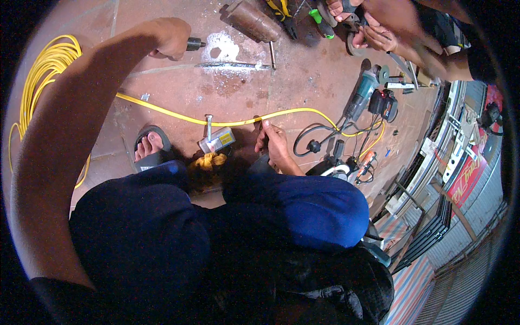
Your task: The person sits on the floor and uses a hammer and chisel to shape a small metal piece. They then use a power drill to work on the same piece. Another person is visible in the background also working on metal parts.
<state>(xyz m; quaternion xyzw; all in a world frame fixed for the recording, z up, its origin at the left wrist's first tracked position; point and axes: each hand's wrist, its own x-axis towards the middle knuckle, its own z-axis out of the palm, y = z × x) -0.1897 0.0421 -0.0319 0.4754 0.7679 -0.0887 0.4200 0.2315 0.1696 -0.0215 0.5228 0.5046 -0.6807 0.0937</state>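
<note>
Well, the left grip is curled around a dark tool. The tool's end pokes out to the right, near a white patch on the floor. Closer in, the right grip has bent fingers just beside the yellow cord; I can't tell if it holds anything.

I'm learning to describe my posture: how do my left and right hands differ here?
Your left hand grips a dark tool; your right hand is by the yellow cord, its grip unclear.
Your left forearm shows at length; your right forearm is mostly hidden by the blue knee.
Both hands are bare.
</note>
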